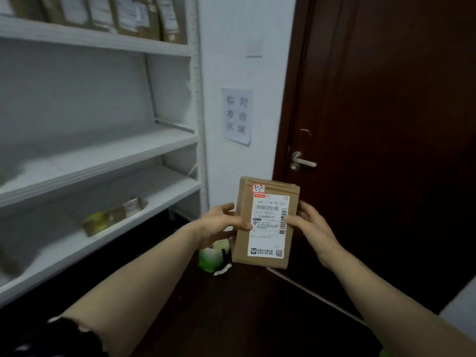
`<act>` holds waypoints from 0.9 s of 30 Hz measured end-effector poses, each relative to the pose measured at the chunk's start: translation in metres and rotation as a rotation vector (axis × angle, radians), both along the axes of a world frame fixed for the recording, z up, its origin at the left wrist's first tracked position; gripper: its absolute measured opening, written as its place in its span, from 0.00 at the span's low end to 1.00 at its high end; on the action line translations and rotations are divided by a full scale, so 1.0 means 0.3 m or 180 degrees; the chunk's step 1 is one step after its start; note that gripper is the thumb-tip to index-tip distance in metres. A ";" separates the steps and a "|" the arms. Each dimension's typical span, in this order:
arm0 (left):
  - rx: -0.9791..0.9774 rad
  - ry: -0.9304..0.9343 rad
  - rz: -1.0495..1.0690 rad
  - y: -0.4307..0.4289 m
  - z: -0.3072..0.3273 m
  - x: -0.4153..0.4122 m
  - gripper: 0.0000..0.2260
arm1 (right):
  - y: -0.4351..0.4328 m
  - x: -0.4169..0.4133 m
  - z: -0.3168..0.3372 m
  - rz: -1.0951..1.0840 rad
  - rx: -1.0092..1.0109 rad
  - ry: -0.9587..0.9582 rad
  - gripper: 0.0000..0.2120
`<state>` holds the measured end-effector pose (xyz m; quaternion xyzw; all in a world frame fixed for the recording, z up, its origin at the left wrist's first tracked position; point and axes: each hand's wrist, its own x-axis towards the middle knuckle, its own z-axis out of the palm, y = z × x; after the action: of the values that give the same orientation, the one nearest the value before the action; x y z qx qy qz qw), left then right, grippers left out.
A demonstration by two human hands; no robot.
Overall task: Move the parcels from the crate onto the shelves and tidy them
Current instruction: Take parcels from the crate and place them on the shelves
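left hand (219,222) grasps the parcel's left edge, thumb on its front | right hand (313,225) grasps its right edge | parcel (265,222) held upright in the air, label facing the camera, right of the shelves (103,155) | more parcels (144,19) on top shelf, standing near its right end

Single view here, worn on the head, wide-angle, facing forward and slightly down along both forearms. Close in at centre: left hand (219,224), right hand (313,224), the parcel (268,235) between them. Shelves (103,162) run off left, door (386,99) fills the right.
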<state>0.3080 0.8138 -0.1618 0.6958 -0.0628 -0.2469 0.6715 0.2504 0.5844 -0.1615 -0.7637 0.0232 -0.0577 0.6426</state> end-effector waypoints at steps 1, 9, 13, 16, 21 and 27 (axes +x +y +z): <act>0.0103 0.0020 0.0042 0.062 -0.014 -0.032 0.47 | 0.034 0.031 -0.011 0.0166 -0.0016 0.0054 0.35; 0.0779 0.0259 0.0274 0.581 -0.095 -0.286 0.30 | 0.513 0.116 -0.077 0.2336 -0.0967 0.0719 0.48; 0.0701 0.0312 0.0475 0.781 -0.106 -0.395 0.30 | 0.741 0.134 -0.077 0.2836 -0.0961 0.0986 0.49; 0.0691 0.0330 0.0609 0.941 -0.124 -0.467 0.30 | 0.924 0.143 -0.087 0.3166 -0.1231 0.1079 0.53; 0.0929 0.0308 0.1292 1.322 -0.197 -0.584 0.40 | 1.378 0.114 -0.115 0.3519 -0.1861 0.0671 0.49; 0.1261 0.0407 0.2285 1.745 -0.233 -0.742 0.52 | 1.945 -0.002 -0.206 0.3713 -0.2444 0.0226 0.54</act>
<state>0.0856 1.3374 -0.2317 0.7726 0.2745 -0.0471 0.5706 0.2497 1.1679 -0.2234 -0.8259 -0.3916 0.3177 0.2521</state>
